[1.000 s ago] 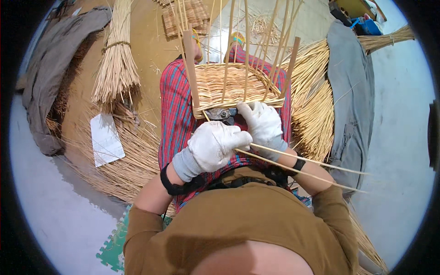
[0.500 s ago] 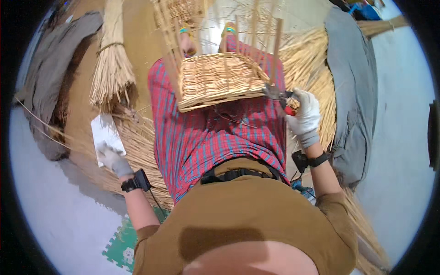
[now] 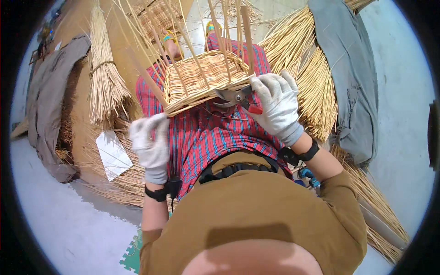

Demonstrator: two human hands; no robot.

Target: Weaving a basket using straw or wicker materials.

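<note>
A partly woven wicker basket (image 3: 206, 71) rests across my lap, its uprights pointing away from me. Thicker wooden stakes stand at its two near corners. My right hand (image 3: 277, 105), in a white glove, is closed around red-handled pruning shears (image 3: 238, 97). The shears' blades are parted and lie just in front of the basket's near rim, with nothing visible between them. My left hand (image 3: 150, 142), also gloved, is at the basket's near left corner; its fingers are curled and smeared by motion, so I cannot tell whether they grip the rim.
A tied bundle of straw-coloured rods (image 3: 103, 78) lies at the left, near a white sheet (image 3: 112, 153). More rods (image 3: 318, 91) lie at the right beside a grey cloth (image 3: 350, 78). Another woven panel (image 3: 158, 20) is beyond my feet.
My left hand has come up from the white sheet to the basket's left corner. The right hand with the shears has shifted left along the rim, and the view has shifted too.
</note>
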